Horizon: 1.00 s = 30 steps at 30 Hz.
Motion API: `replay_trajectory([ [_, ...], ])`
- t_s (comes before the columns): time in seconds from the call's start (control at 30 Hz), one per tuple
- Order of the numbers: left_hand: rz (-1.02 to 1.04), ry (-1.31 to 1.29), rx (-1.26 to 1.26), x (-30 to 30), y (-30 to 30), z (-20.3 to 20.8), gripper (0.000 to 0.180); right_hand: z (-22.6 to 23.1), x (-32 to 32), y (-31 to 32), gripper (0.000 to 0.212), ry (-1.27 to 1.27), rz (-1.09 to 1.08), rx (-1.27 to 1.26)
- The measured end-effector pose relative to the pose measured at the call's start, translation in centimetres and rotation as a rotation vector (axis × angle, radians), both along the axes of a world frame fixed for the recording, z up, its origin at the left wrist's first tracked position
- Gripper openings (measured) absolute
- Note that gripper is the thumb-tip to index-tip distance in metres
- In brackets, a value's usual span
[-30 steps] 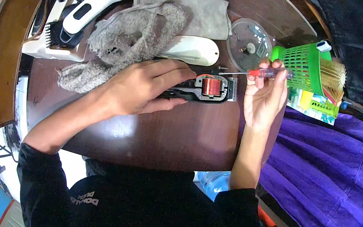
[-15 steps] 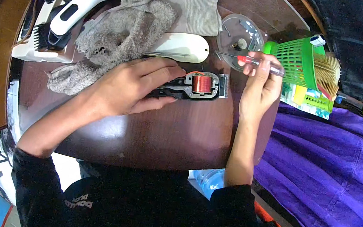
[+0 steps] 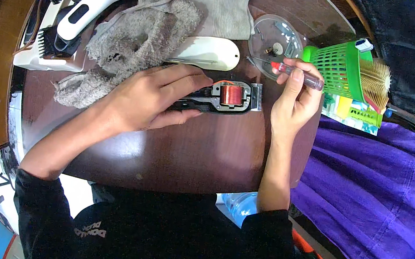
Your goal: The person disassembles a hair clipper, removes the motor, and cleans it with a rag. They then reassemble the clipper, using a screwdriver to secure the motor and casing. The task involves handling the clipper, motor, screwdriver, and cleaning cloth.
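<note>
Hair clipper, gripped by left hand, should be braced steady; right of it, screwdriver is held in right hand.

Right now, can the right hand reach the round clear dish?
Probably yes: the right hand is close to the clear dish and nothing seems to block it, though it holds a screwdriver.

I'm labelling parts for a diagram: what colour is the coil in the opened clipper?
The coil is coppery red, showing best in the head view.
</note>
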<state>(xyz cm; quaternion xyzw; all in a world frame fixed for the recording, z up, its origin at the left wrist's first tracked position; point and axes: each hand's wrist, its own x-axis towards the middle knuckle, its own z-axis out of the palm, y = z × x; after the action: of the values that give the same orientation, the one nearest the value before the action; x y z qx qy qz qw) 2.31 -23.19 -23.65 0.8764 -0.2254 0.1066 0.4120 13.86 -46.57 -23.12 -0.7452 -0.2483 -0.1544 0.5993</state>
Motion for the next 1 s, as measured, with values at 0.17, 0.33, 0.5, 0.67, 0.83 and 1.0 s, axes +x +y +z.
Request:
replay_trajectory([
  [0.17, -0.005, -0.009, -0.002, 0.0, 0.0, 0.0, 0.051, 0.4, -0.2, -0.2, 0.014, 0.021, -0.009, 0.047],
  [0.33, -0.008, 0.002, 0.015, 0.0, 0.1, -0.1, 0.051, 0.7, 0.0, -0.6, 0.020, 0.043, 0.037, 0.138],
  [0.5, -0.006, 0.000, 0.004, 0.1, 0.0, 0.0, 0.052, 1.3, -0.4, -0.4, 0.025, 0.175, 0.178, 0.394],
  [0.67, 0.002, -0.011, 0.013, 0.0, 0.1, -0.1, 0.051, 1.8, -0.6, -1.0, 0.028, 0.360, 0.284, 0.547],
  [0.83, 0.002, -0.010, 0.027, 0.0, 0.1, -0.1, 0.051, 2.1, -1.4, -0.3, 0.029, 0.432, 0.352, 0.590],
  [1.0, 0.000, 0.005, 0.015, 0.0, 0.2, -0.1, 0.052, 1.7, -1.7, 0.0, 0.029, 0.445, 0.414, 0.542],
])
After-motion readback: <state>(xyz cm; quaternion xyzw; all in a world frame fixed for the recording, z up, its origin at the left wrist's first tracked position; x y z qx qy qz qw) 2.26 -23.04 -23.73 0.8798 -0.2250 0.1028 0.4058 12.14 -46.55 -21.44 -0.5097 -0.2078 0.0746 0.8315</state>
